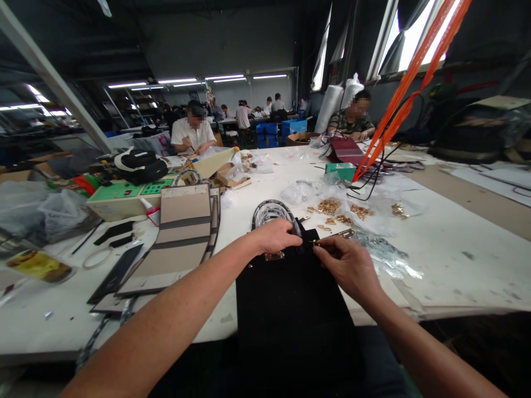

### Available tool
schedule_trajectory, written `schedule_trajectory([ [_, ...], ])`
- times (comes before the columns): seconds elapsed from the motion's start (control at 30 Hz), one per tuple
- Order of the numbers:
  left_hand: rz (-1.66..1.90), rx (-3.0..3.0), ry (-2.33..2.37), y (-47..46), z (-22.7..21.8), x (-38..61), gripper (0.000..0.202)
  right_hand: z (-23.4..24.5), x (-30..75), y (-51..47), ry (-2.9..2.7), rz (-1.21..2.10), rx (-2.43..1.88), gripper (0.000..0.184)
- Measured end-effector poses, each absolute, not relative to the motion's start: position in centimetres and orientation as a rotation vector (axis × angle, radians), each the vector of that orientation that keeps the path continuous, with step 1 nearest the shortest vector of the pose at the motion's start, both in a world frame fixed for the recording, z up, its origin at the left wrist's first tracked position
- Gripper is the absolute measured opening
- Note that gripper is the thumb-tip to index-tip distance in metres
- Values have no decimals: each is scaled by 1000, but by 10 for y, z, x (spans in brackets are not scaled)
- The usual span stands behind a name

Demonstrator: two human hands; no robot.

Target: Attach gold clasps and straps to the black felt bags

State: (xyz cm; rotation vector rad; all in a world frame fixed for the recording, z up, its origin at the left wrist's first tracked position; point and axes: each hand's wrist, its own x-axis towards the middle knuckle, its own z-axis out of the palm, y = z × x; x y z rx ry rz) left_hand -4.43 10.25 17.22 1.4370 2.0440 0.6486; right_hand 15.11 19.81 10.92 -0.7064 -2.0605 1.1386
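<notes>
A black handbag point(290, 315) lies at the table's front edge, its lower part toward my lap. Its curved handle point(271, 210) is wrapped in clear plastic, and a metal clasp point(274, 256) sits near its upper edge. My left hand point(279, 236) is closed on the upper part of the bag, by the handle's base; its fingertips are partly hidden. Just right of it, my right hand point(348, 265) pinches a small gold metal fitting point(314, 242) against the bag's upper right edge. Behind the right fingers lies a longer metal piece point(346, 233).
Piles of gold fittings point(329, 207) and clear plastic bags point(296, 192) lie beyond my hands. Flat silvery pieces point(388, 254) are at right. Grey-beige bag panels point(185, 232) and a green-topped machine point(124, 196) stand left. Orange straps point(398, 110) hang down. Co-workers sit across the table.
</notes>
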Motion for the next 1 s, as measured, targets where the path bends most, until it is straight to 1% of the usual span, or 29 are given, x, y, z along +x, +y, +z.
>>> schedule_trajectory([
  [0.23,655,1535,2026,99,175,-37,14,107,150,195,-2149,894,-671,23],
  [0.47,644,1623,2116,96,178,-27,14,109,146,194,-2247,741,-645,21],
  [0.6,601,1749,2199,96,181,-22,11,110,141,197,-2255,735,-694,17],
  [0.67,571,1775,2237,98,181,-22,13,109,139,199,-2254,737,-718,17],
  [0.73,528,1780,2279,101,179,-27,15,106,139,201,-2259,784,-709,19],
  [0.87,444,1758,2353,107,168,-46,22,98,148,207,-2217,973,-619,32],
  [0.97,450,1738,2285,107,156,-62,28,89,161,224,-2156,1012,-659,28],
  [1.0,461,1711,2256,105,151,-67,34,85,165,234,-2143,1026,-699,30],
])
